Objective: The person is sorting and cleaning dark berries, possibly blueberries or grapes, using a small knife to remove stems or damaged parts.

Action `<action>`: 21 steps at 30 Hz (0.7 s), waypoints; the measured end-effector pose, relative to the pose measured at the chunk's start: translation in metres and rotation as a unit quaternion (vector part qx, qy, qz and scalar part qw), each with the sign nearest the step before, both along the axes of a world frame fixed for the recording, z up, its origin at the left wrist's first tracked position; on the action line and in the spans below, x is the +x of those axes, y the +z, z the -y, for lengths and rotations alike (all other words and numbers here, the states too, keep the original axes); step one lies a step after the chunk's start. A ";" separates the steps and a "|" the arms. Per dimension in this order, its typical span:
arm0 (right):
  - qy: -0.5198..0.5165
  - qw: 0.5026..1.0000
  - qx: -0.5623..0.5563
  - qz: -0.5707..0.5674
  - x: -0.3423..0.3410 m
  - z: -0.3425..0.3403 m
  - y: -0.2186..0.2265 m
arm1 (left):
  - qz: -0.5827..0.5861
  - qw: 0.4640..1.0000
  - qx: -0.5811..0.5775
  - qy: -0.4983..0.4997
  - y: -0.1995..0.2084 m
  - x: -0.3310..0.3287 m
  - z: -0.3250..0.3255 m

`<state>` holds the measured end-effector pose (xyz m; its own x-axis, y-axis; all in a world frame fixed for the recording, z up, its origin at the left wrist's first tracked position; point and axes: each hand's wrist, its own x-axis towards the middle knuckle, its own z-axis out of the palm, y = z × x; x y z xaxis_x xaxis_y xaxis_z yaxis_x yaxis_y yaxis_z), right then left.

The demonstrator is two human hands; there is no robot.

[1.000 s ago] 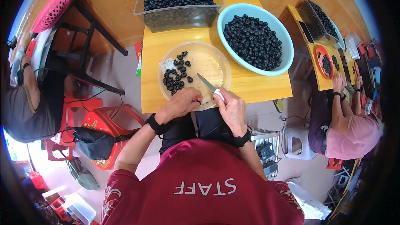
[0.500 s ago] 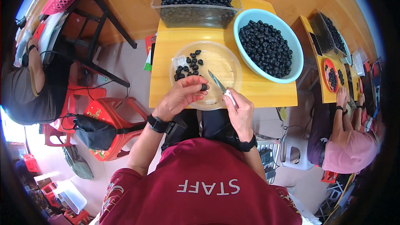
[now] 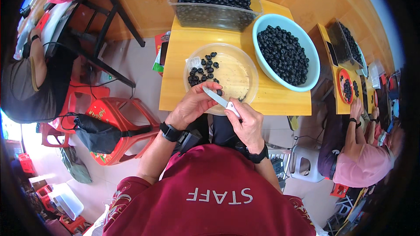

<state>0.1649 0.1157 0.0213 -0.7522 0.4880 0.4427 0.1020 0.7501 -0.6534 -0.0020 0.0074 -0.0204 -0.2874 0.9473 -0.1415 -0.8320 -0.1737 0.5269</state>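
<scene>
1. My left hand (image 3: 192, 107) is curled closed around one small dark round fruit (image 3: 218, 92), pinching it at the fingertips right over the near rim of the clear round bowl (image 3: 245, 67).
2. My right hand (image 3: 247, 120) is closed in a grip on the white handle of a small knife (image 3: 220, 99), just on my side of that bowl's near rim.
3. The knife's blade slants up and to my left from the right hand, and its tip reaches the fruit in my left fingers; I cannot tell whether the edge is already in the flesh.
4. Inside the clear round bowl, a small cluster of the same dark fruits (image 3: 202, 71) lies on its left side, while the right part shows bare, wet-looking bottom.
5. The bowl stands on a small yellow table (image 3: 280, 98), towards its near edge.
6. To the right of the clear round bowl, and touching or nearly touching it, sits a light blue basin (image 3: 306, 43) heaped with dark fruits.
7. Beyond the clear round bowl, at the far edge of the table, stands a clear rectangular tub (image 3: 210, 15) filled with the same fruit.
8. Left of the bowl, off the table and down on the floor, is a red plastic stool (image 3: 116, 118) with a black bag strapped on it.
9. Well to the right of the bowl, another person in a pink top (image 3: 361, 166) sits at a second yellow table.
</scene>
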 end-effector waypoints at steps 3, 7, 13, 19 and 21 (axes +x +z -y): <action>0.000 1.000 0.013 0.004 -0.001 0.000 0.000 | -0.008 1.000 -0.008 0.000 -0.001 0.000 0.002; 0.000 1.000 0.019 0.009 -0.002 0.000 0.003 | 0.018 1.000 -0.014 0.001 0.001 0.000 0.005; -0.002 0.999 0.025 0.020 -0.002 -0.002 0.002 | 0.014 0.999 -0.027 0.015 0.006 0.002 0.008; 0.006 0.997 0.066 0.039 -0.003 -0.020 -0.005 | -0.003 1.000 -0.005 -0.013 0.015 -0.001 0.013; -0.099 0.994 0.037 0.025 0.002 -0.044 -0.021 | -0.010 0.999 0.013 -0.036 0.020 -0.003 0.017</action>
<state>0.1666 0.1596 0.0002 -0.6665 0.5965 0.4473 0.2845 0.7580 -0.5869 -0.0054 -0.0101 -0.0003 -0.2209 0.9690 -0.1110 -0.8320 -0.1278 0.5399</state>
